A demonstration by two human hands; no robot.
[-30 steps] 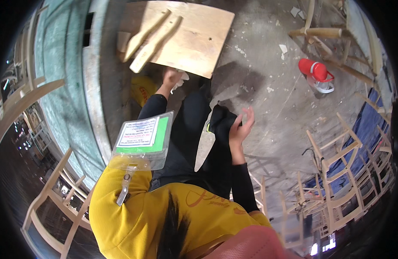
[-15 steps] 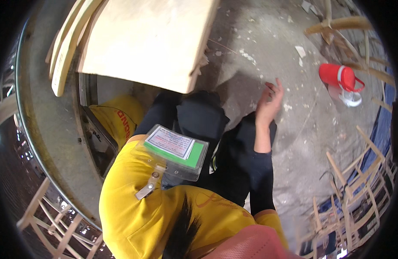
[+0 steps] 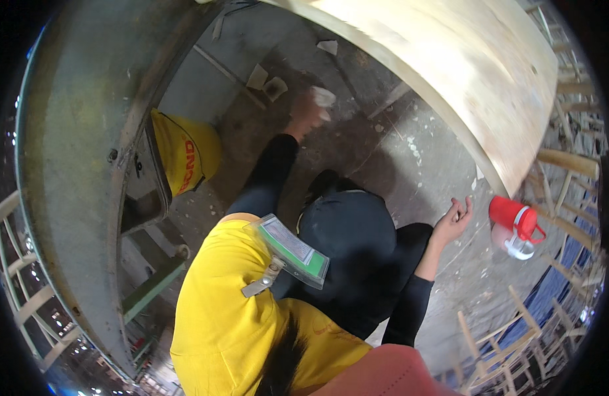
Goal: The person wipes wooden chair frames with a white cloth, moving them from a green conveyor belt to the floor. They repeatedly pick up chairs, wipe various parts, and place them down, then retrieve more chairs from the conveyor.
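Note:
My left hand (image 3: 305, 117) reaches down toward the floor beyond my knees, its fingers closed on a small white scrap (image 3: 323, 98) whose material I cannot make out. My right hand (image 3: 451, 223) hangs in the air beside my right knee, holding nothing, with loosely bent fingers apart. A large pale wooden panel (image 3: 469, 72) with a curved edge fills the upper right, above the floor. A few pale scraps (image 3: 275, 88) lie on the floor close to my left hand.
A red jug (image 3: 509, 212) with a handle stands right of my right hand. At left is a grey metal-edged table (image 3: 86, 165), with a yellow bucket (image 3: 189, 153) beside it. Wooden chair frames (image 3: 509, 343) stand at lower right. Thin wood strips (image 3: 228, 76) lie on the floor.
The panel has shifted from the upper left to the upper right of the view. My left hand, hidden before, now shows with the white scrap. My right hand appears lower and farther right.

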